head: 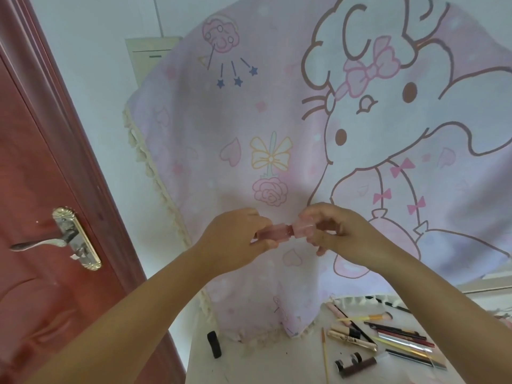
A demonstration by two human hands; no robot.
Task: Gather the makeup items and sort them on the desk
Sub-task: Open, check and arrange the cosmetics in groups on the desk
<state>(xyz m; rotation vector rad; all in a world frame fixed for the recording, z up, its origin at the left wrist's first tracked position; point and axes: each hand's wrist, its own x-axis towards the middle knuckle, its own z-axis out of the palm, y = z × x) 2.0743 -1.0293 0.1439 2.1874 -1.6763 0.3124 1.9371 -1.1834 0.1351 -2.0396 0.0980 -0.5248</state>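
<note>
Holding a small translucent pink lip-gloss tube [274,233] raised in front of the pink cartoon cloth [277,106], above the worktop [249,367]. Left hand [235,239]: fingers curled round the tube body. Right hand [338,234]: fingers pinching the paler cap end; cap and body meet between the hands. On the worktop: short black stick [214,344] alone near the cloth hem; to its right, close together, a gold tube [352,340], a brush [368,317], several pencils [399,331] and a dark-red case [356,364]. Red door [41,217] at left.
</note>
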